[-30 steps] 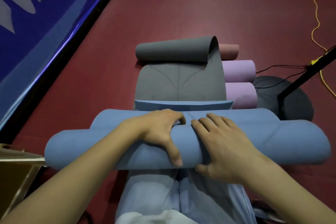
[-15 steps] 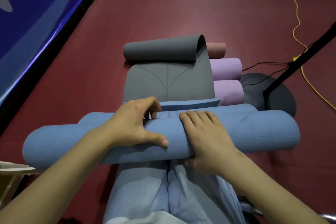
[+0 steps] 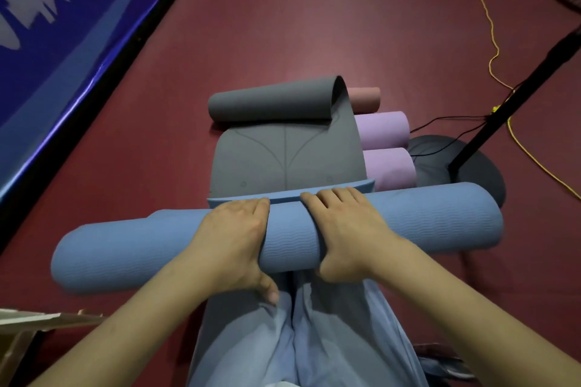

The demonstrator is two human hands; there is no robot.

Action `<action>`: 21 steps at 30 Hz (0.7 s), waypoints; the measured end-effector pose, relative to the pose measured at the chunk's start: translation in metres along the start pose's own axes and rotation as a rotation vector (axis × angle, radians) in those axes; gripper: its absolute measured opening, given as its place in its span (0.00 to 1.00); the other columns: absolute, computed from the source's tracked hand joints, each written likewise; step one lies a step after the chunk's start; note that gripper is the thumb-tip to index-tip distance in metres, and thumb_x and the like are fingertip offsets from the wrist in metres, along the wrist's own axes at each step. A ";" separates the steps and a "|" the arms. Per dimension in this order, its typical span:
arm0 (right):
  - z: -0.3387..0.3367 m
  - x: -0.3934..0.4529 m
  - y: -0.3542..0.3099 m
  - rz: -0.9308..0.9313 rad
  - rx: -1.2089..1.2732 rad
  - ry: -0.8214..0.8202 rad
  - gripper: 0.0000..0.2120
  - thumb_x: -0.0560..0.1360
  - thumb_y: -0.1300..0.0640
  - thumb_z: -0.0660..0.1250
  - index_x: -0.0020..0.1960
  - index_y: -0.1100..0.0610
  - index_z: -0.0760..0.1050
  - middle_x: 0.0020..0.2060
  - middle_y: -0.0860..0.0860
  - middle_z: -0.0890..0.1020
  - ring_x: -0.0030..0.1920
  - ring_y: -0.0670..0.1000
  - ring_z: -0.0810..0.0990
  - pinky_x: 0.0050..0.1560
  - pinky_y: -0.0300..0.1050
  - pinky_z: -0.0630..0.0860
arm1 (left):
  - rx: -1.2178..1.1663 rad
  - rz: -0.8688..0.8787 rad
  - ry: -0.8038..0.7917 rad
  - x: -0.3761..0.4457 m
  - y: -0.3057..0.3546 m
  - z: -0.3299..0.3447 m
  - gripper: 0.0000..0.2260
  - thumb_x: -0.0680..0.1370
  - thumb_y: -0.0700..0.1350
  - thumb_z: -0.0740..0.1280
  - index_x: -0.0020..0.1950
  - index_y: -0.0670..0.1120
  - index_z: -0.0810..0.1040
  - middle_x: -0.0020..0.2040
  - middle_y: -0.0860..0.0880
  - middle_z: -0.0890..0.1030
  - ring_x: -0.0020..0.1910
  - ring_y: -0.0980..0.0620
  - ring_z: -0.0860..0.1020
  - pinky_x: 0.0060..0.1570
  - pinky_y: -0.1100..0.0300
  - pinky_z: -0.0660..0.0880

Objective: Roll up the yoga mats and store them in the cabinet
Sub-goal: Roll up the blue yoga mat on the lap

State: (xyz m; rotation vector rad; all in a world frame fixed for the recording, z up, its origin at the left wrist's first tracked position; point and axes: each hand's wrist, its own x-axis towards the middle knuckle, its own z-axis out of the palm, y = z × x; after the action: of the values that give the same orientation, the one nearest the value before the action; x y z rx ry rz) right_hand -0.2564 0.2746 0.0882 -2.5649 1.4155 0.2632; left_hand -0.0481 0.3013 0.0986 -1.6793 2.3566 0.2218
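Note:
A blue yoga mat (image 3: 434, 223), almost fully rolled, lies across the view over my legs; only a short flat strip of it shows beyond the roll. My left hand (image 3: 232, 242) grips the roll left of its middle, thumb underneath. My right hand (image 3: 345, 229) grips it just right of the middle, fingers over the top. Beyond lies a grey mat (image 3: 283, 160), spread flat with its far end curled into a loose roll. To its right lie two purple rolled mats (image 3: 383, 148) and a pink rolled mat (image 3: 364, 99).
The floor is dark red. A blue banner wall (image 3: 63, 41) runs along the left. A fan stand with a round black base (image 3: 465, 166) and slanted pole stands at the right, with black and yellow cables (image 3: 490, 50). A cardboard edge (image 3: 37, 320) shows at lower left.
Both hands rolled the blue mat further away from me, so less flat blue strip remains. My fingers have shifted over the top of the roll and the thumbs went under.

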 end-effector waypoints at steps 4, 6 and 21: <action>0.000 0.002 -0.005 0.006 -0.111 0.021 0.56 0.61 0.39 0.78 0.78 0.55 0.52 0.66 0.54 0.69 0.66 0.59 0.68 0.75 0.52 0.58 | 0.076 -0.015 0.006 0.012 0.001 -0.005 0.48 0.49 0.78 0.75 0.58 0.50 0.68 0.58 0.54 0.80 0.55 0.50 0.79 0.51 0.55 0.74; -0.001 0.005 -0.002 -0.002 -0.091 0.021 0.57 0.58 0.36 0.79 0.77 0.54 0.54 0.64 0.53 0.71 0.64 0.58 0.70 0.72 0.52 0.62 | 0.064 -0.019 -0.005 0.015 0.000 -0.007 0.45 0.50 0.77 0.76 0.55 0.51 0.66 0.56 0.55 0.79 0.54 0.50 0.79 0.48 0.56 0.72; -0.014 -0.017 -0.015 -0.003 -0.085 -0.021 0.37 0.59 0.46 0.77 0.63 0.52 0.65 0.52 0.51 0.77 0.51 0.57 0.76 0.49 0.49 0.67 | 0.058 -0.029 -0.016 -0.013 0.007 -0.012 0.34 0.54 0.74 0.70 0.51 0.55 0.70 0.47 0.57 0.79 0.41 0.52 0.76 0.37 0.55 0.68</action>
State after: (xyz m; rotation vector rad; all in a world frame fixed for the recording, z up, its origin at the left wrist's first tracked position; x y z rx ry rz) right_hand -0.2522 0.2924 0.1076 -2.6224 1.4229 0.3561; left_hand -0.0520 0.3120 0.1136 -1.6781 2.3028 0.1589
